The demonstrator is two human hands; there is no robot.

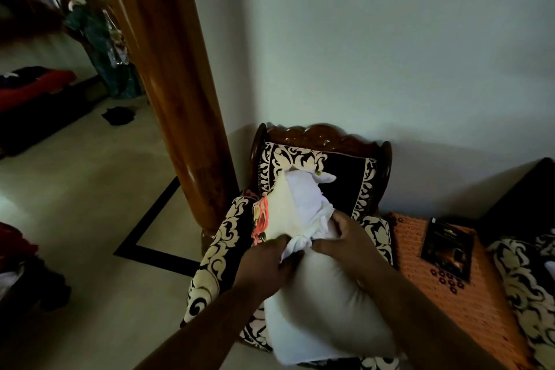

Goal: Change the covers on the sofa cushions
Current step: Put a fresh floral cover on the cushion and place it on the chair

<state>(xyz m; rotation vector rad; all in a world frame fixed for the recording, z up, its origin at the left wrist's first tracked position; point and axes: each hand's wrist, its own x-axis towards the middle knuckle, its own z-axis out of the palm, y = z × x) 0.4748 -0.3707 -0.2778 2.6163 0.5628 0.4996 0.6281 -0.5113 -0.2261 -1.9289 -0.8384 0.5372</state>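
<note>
A white bare cushion (321, 306) lies across the seat of a black-and-cream patterned armchair (312, 159). A white cover (300, 204) with a red floral print on its left side is bunched over the cushion's far end. My left hand (264, 261) grips the gathered edge of the cover at the cushion's left side. On the right side, my right hand (348, 237) pinches the same bunched fabric. Both forearms reach in from the bottom of the view.
A thick polished wooden pillar (168, 75) stands just left of the armchair. An orange mat (468, 294) with a dark booklet (447, 246) covers a side table on the right. A second patterned seat (528, 279) sits far right. A person (102, 39) stands far back left.
</note>
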